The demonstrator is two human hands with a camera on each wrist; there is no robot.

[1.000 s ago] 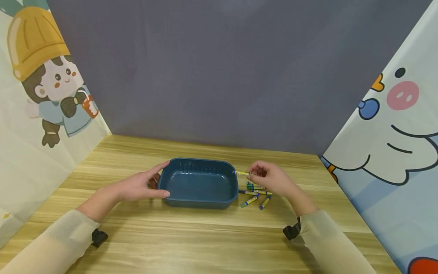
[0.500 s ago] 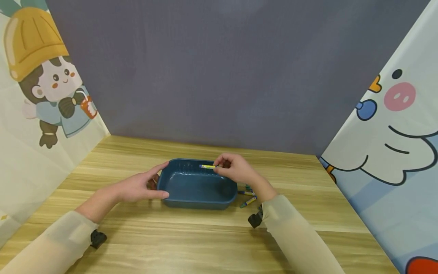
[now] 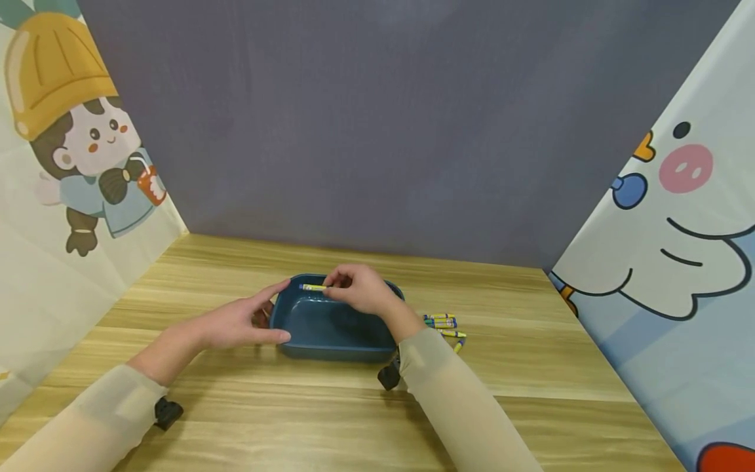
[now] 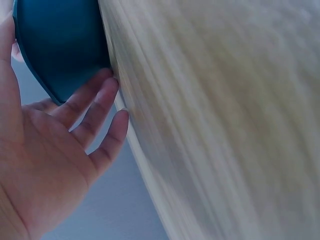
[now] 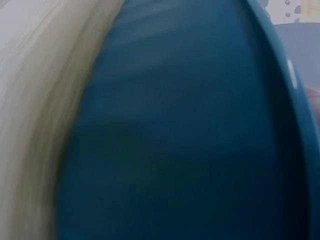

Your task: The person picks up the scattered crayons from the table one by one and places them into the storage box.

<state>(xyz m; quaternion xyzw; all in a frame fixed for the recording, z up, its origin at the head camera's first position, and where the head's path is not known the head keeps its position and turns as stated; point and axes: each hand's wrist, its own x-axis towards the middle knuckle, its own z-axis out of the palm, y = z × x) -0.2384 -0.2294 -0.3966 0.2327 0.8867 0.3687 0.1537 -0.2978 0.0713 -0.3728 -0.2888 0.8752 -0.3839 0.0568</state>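
Observation:
A dark blue plastic box (image 3: 336, 353) with rounded corners stands on the table. My left hand (image 3: 238, 321) holds its left end, thumb at the front rim and index finger at the back corner. In the left wrist view, several fingers of that hand (image 4: 55, 150) lie against the box's outer wall (image 4: 65, 45). Over the back part of the box, my right hand (image 3: 362, 288) pinches a crayon (image 3: 311, 287) with a yellow wrapper and blue end, held level and pointing left. The right wrist view shows mostly the blurred blue wall (image 5: 175, 100) of the box; the crayon is hidden there.
Several yellow-wrapped crayons (image 3: 441, 322) lie in a loose pile right of the box, partly hidden behind the right forearm. The wood-grain table (image 3: 283, 419) ends at a grey back panel (image 3: 366, 131). Printed cartoon panels (image 3: 696, 262) stand at both sides.
My right hand has carried the crayon leftward from beside the pile, across the box's right rim, to above the back left of the box. The left hand and the box have hardly moved.

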